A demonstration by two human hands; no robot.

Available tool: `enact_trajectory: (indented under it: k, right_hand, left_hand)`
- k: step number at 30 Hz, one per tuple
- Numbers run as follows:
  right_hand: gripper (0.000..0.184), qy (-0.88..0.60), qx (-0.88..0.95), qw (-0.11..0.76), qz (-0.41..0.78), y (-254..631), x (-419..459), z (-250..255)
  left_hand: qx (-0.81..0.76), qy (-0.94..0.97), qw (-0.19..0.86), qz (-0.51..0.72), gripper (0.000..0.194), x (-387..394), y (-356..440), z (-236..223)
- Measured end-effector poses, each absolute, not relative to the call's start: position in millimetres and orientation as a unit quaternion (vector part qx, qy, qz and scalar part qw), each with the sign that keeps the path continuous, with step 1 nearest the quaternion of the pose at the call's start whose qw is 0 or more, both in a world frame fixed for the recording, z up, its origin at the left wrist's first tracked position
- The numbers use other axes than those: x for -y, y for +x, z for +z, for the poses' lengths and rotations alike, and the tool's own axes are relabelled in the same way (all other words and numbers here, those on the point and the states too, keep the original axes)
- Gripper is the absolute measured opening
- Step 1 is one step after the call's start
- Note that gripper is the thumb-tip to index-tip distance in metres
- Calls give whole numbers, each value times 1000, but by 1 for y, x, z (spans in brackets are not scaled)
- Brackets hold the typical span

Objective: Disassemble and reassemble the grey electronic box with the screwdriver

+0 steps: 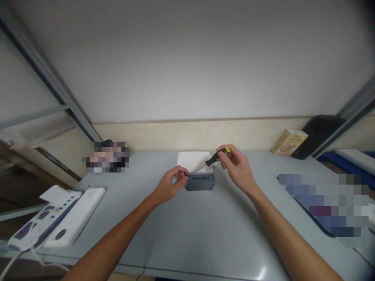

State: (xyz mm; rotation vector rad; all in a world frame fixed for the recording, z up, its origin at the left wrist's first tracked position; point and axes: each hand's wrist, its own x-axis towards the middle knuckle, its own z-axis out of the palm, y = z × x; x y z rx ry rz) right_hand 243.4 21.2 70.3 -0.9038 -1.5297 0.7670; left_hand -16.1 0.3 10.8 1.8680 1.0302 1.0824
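A dark grey box-shaped device [200, 184] with a row of vent slots along its top rests on the grey table. My left hand [171, 183] is at the device's left end, thumb and fingers pinched together at its upper corner. Whether they grip the device's edge or something small there, I cannot make out. In my right hand [237, 166] is a screwdriver [215, 157] with a black and yellow handle. Its thin shaft slants down to the left, and the tip comes close to the device's top left corner, near my left fingertips. Whether the tip touches is unclear.
White paper [193, 158] lies behind the device. A power strip [43, 222] and a flat white box [79, 218] with cables are at the left. A yellowish carton [289, 142] leans by a black case [319, 134] at the back right. Blurred-out items sit at both sides.
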Motion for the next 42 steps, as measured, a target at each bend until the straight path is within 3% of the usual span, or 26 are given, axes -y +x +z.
enact_trajectory:
  k: [6,13,18,21,26,33,42]
  right_hand:
    - [22,-391,704,533,260,237,-10,90]
    - [38,-337,813,428,207,227,-6,133]
    - [23,-284,842,380,256,215,-6,150]
    - [25,-248,847,380,279,206,-6,152]
    - [18,-290,826,421,236,199,-8,138]
    - [27,-408,678,549,271,220,-23,91]
    - [43,-443,400,639,484,273,-46,29]
  left_hand:
    - [-408,750,311,417,17,2,-14,13]
    - [-411,792,233,386,21,3,-18,8]
    - [-414,806,208,369,29,3,-19,6]
    - [-423,802,204,369,28,2,-18,5]
    - [-422,802,182,381,31,2,-18,1]
    - [-360,863,60,349,29,-1,-24,3]
    - [-331,897,31,290,27,-6,-29,4]
